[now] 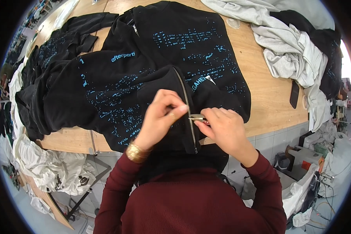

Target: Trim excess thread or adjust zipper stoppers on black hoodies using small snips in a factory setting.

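Right hand [225, 126] grips one metal tool [197, 116]; one zipper [184, 91] at tip; left hand [160, 117] just left, pinched, contents unclear; black fabric [156, 89] beneath.

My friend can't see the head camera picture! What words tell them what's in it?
A person's right hand holds a small metal tool at the zipper of blue-printed black clothing, with the left hand close beside it, fingers bent. The clothing lies on a wooden table, with light grey cloth heaped on the right.
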Available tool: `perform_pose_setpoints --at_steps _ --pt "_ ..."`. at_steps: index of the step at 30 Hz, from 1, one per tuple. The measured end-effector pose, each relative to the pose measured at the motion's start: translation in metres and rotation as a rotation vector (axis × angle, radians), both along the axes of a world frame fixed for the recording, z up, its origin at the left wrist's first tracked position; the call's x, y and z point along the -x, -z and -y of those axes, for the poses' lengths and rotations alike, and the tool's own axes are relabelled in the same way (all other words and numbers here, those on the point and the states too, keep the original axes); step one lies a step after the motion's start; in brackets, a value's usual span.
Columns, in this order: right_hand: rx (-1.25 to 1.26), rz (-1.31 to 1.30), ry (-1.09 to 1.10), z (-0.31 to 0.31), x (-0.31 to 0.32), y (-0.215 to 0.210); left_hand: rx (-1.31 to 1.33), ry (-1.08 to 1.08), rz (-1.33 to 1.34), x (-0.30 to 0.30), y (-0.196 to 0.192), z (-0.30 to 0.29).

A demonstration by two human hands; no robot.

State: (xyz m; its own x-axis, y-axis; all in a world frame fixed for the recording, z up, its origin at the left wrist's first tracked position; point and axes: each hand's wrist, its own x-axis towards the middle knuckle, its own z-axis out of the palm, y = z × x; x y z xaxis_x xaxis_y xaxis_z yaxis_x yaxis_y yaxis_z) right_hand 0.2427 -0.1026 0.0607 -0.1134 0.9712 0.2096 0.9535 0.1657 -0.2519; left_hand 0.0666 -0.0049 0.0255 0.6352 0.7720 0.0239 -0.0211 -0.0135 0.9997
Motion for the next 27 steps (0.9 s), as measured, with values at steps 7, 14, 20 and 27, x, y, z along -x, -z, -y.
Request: perform_pose_setpoints --at_steps 7,14,20,27 --pt "0.314 -0.806 0.439 0.023 -0.027 0.001 -0.730 -0.255 -0.891 0.144 -0.024 -0.029" --pt "0.457 -1.260 0.362 0.012 0.013 0.036 0.089 0.164 -0.402 0.068 -0.021 0.022" --pt "0.544 -1.782 0.519 0.005 0.024 0.026 0.023 -0.046 -0.229 0.002 0.000 0.064" --pt "0.279 -1.361 0.330 0.001 0.021 0.030 0.049 -0.093 -0.227 -0.003 0.001 0.057"
